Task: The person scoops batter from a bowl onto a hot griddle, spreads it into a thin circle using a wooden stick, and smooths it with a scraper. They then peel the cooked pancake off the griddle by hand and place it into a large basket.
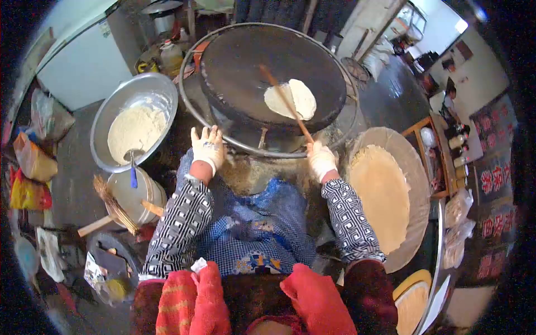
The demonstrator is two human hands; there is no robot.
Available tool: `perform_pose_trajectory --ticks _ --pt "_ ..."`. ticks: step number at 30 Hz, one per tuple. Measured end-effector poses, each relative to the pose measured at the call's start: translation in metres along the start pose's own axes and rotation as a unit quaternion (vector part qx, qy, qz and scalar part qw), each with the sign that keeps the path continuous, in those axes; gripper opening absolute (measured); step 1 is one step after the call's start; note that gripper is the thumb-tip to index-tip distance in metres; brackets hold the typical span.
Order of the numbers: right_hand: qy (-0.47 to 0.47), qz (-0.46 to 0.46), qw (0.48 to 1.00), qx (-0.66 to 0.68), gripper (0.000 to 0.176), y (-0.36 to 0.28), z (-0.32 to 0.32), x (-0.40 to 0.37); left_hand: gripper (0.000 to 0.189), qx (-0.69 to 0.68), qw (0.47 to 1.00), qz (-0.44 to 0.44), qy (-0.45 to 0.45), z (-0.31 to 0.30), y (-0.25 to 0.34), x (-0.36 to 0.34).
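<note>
My right hand [321,157], in a pale glove, grips the near end of a long, thin wooden stick [285,99]. The stick slants up and left over a big round black griddle [240,67], crossing a patch of pale batter [303,99] on its right half. That patch is a rounded shape with a line or fold near the stick. My left hand [208,149], gloved too, is held with its fingers apart and nothing in it, right at the near left of the metal ring [192,109] around the griddle.
On the left, a metal basin [101,120] holds pale batter and a blue-handled ladle [133,176]. Below it, a brush [114,204] lies across a white bucket [134,187]. A wide round tray [419,212] of thin tan pancakes [379,195] stands on the right.
</note>
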State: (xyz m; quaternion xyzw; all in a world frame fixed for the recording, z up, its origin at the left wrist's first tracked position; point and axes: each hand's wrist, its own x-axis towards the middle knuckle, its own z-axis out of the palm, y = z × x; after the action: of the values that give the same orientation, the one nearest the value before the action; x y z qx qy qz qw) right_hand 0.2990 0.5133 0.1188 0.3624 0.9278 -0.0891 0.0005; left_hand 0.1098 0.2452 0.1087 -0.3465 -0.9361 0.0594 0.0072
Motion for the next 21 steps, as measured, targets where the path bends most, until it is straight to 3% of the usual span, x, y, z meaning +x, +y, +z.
perform_pose_trajectory --ticks 1,2,3,4,5,7,9,10,11,13,17,19,21 --pt "0.001 -0.067 0.998 -0.013 0.035 0.010 -0.009 -0.003 0.052 0.003 1.000 -0.004 -0.009 -0.003 -0.004 -0.002" --pt "0.012 -0.008 1.000 -0.006 0.035 0.022 0.005 0.011 0.051 0.006 1.000 -0.011 -0.026 -0.007 -0.008 0.002" --pt "0.024 0.047 0.999 -0.001 0.035 0.027 0.023 0.027 0.058 -0.015 1.000 -0.003 0.017 0.004 -0.016 0.008" --pt "0.180 -0.034 0.983 -0.004 0.030 0.019 0.026 0.022 0.057 0.001 1.000 -0.015 0.022 0.001 -0.020 0.008" --pt "0.178 -0.050 0.983 -0.004 0.030 0.014 0.025 0.016 0.056 0.017 0.999 -0.026 0.031 -0.003 -0.017 0.011" --pt "0.066 -0.067 0.996 0.000 0.032 -0.006 -0.001 -0.006 0.042 -0.015 0.999 -0.014 0.034 -0.025 -0.005 0.005" --pt "0.069 -0.123 0.989 0.052 0.030 0.019 0.034 -0.004 0.030 -0.117 0.984 0.040 0.129 -0.019 0.032 -0.008" --pt "0.097 -0.112 0.985 0.092 0.027 0.042 0.051 0.010 0.046 -0.090 0.991 0.065 0.076 -0.029 0.054 -0.018" --pt "0.115 -0.062 0.991 0.009 0.029 0.044 0.046 0.018 0.051 -0.124 0.983 0.096 0.093 -0.022 0.070 -0.028" --pt "0.129 -0.050 0.990 -0.018 0.031 0.018 0.020 0.007 0.062 -0.118 0.986 0.113 0.043 -0.012 0.090 -0.043" --pt "0.111 -0.090 0.987 -0.071 0.035 0.012 0.022 0.000 0.053 -0.039 0.988 0.092 0.118 0.018 0.090 -0.042" --pt "0.120 -0.055 0.991 -0.036 0.034 0.024 0.024 0.010 0.051 0.005 0.990 0.109 0.088 -0.003 0.079 -0.051" --pt "0.117 -0.094 0.988 -0.042 0.034 0.015 0.017 0.015 0.050 0.006 0.991 0.107 0.075 0.000 0.077 -0.046"
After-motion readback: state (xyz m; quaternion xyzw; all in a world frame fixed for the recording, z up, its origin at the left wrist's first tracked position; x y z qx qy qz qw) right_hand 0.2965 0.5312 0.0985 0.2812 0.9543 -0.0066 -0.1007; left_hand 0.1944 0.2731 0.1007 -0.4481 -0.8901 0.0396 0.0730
